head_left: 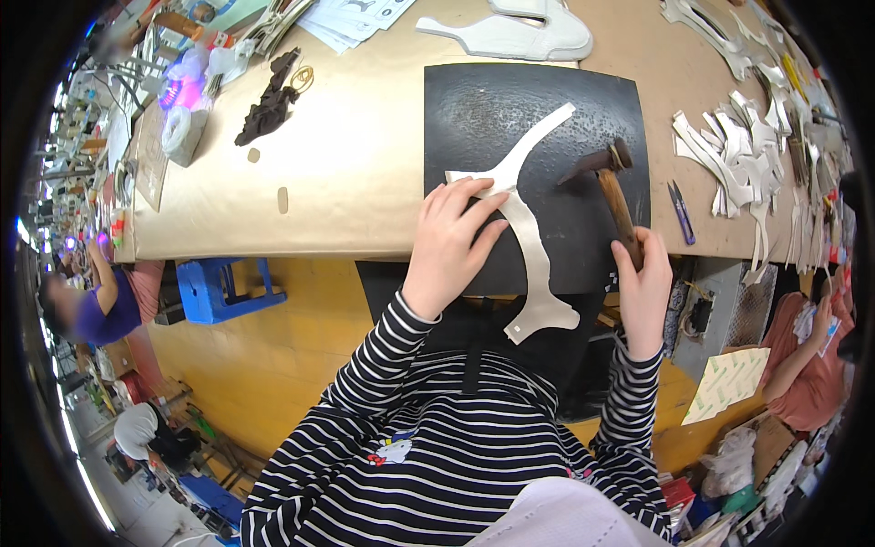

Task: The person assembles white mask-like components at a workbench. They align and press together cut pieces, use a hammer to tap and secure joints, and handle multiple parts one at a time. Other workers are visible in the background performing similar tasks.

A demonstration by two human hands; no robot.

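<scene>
A pale, branching cut piece of sheet material [533,246] lies on a black mat [474,118] at the table's near edge, its lower end hanging over the edge. My left hand [449,244] lies flat on the piece, fingers spread, pressing it down. My right hand [641,278] grips the wooden handle of a hammer [609,178]. The hammer's dark head rests on or just above the mat, to the right of the piece.
A heap of similar pale cut pieces [743,159] lies at the right, with small purple snips [681,211] beside it. More pale pieces [519,35] sit beyond the mat. Dark scraps [269,100] lie at the left. Other people work at both sides. A blue stool [223,287] stands below.
</scene>
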